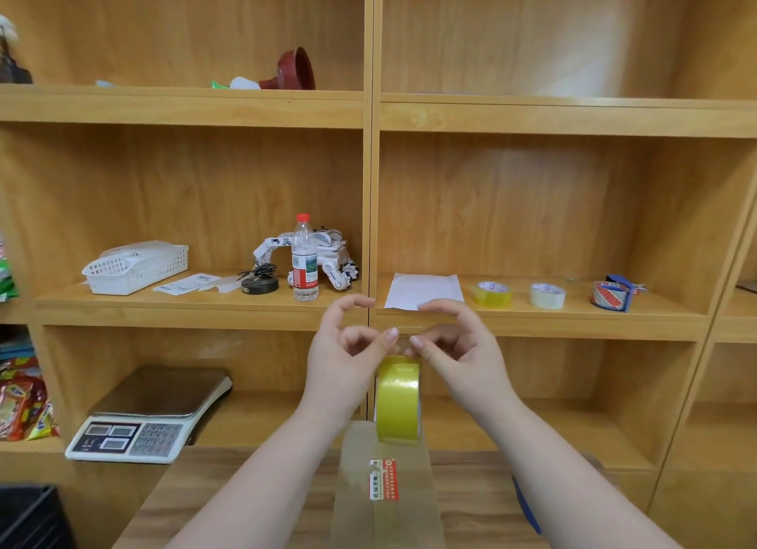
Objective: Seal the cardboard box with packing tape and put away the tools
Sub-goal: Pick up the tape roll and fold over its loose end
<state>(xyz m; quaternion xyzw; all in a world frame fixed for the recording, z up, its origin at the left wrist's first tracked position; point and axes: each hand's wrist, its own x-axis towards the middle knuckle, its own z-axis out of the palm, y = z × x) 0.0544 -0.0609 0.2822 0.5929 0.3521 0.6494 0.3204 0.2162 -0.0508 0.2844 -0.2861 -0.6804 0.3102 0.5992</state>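
My left hand (348, 356) and my right hand (454, 348) are raised in front of the shelves, fingertips almost meeting. Both pinch a stretch of clear packing tape between them. The yellow tape roll (398, 401) hangs just below the fingers. A wide translucent tape strip (385, 503) with a red and white label runs from the roll down to the bottom edge of the view. Beneath my arms lies a brown wood-grained surface (229, 495); I cannot make out a cardboard box. A blue object (527, 507) shows under my right forearm, mostly hidden.
On the shelf behind the hands lie a white sheet (424, 289), two tape rolls (492, 294) (547, 295) and a red and blue tape dispenser (612, 296). To the left stand a water bottle (305, 262), a toy robot, a white basket (135, 267) and, lower, a scale (151, 417).
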